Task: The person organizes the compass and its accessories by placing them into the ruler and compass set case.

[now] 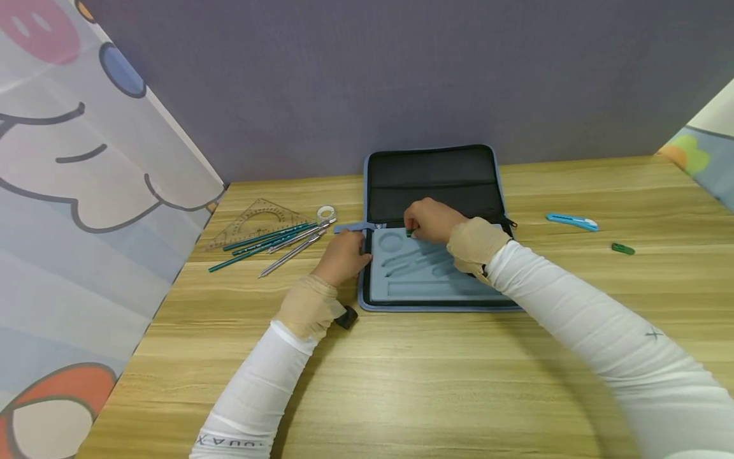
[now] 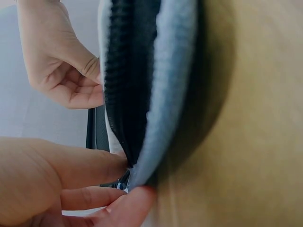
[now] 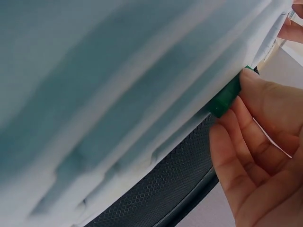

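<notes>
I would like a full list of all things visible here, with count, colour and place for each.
case: one, blue edge, black lid lining, open at table centre
foam tray: one, grey-blue, inside case
small green piece: one, pinched at tray's top
green cap: one, right side
utility knife: one, light blue, right
pencils: several, teal, left
compass: one, silver, by pencils
set square: one, clear, left
tape roll: one, clear
table: one, wood
left hand: holds case's left edge
right hand: pinches green piece

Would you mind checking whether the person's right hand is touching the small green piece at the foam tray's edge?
Touching. The right wrist view shows the right hand with a fingertip on the small green piece.
</notes>
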The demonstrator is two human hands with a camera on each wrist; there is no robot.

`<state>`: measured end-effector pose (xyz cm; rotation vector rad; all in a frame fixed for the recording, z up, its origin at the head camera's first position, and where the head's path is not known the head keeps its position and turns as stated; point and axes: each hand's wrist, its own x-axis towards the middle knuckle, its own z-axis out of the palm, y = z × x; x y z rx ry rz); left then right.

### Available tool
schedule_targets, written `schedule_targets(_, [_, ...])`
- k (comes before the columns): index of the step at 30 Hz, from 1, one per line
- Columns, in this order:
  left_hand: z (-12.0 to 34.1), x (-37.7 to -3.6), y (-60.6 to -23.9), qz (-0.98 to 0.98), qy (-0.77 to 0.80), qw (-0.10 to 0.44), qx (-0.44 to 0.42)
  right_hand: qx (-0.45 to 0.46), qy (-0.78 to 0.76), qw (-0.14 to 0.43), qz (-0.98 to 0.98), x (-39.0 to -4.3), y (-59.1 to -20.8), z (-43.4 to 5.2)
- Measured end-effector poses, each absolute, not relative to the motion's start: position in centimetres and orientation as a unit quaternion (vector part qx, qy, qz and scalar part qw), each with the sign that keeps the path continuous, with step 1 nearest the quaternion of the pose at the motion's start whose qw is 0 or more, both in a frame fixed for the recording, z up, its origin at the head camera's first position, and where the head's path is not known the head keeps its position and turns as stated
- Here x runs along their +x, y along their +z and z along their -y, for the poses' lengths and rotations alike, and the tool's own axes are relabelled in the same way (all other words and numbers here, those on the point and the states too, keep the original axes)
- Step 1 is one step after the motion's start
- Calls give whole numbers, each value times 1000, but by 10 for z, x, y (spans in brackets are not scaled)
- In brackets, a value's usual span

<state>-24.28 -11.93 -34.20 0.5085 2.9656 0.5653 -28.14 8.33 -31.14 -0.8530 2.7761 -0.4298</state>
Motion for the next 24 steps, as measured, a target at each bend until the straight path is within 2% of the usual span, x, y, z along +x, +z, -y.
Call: schedule_targets(24, [120, -243, -342, -970, 178, 42, 162, -301, -124, 70, -943, -276, -312, -82])
